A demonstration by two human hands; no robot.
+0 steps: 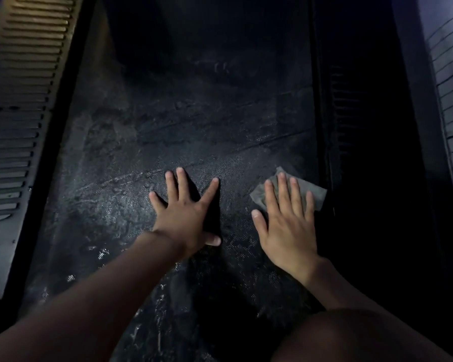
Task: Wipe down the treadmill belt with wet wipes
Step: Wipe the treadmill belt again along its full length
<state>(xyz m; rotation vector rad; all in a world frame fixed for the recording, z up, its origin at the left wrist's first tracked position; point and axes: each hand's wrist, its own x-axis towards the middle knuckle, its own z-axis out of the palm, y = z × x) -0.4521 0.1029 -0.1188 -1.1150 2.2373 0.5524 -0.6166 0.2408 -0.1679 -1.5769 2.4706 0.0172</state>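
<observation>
**Both palms down on the belt, wipe under the right**

We're looking straight down the dark belt (194, 113), which runs from near to far through the middle of the view. The left hand (186, 212) lies flat on it at about mid-width, palm down. Its fingers (182, 178) are straight and spread wide, the thumb points right, and it holds nothing.

Over to the right, the right hand (285, 231) presses flat on the wipe (314, 193). Those fingers (283, 186) are straight and fairly close together, laid on top of the sheet rather than curled round it. The wipe is grey and crumpled and lies on the belt hard by its right edge. Its far and right corners poke out past the fingertips, and the rest is hidden under the fingers. The right corner reaches just to the dark right rail (351, 126).

The belt shows a woven texture and glistens with wet streaks and droplets around the hands and nearer than them. Farther off it turns dull and smeared, then sinks into shadow. On the left, the left rail (24, 100) is paler and ribbed with a long row of short slots. A bare knee (351, 335) fills the near right corner. Both forearms come in from the near edge, and the two hands sit side by side but apart.
</observation>
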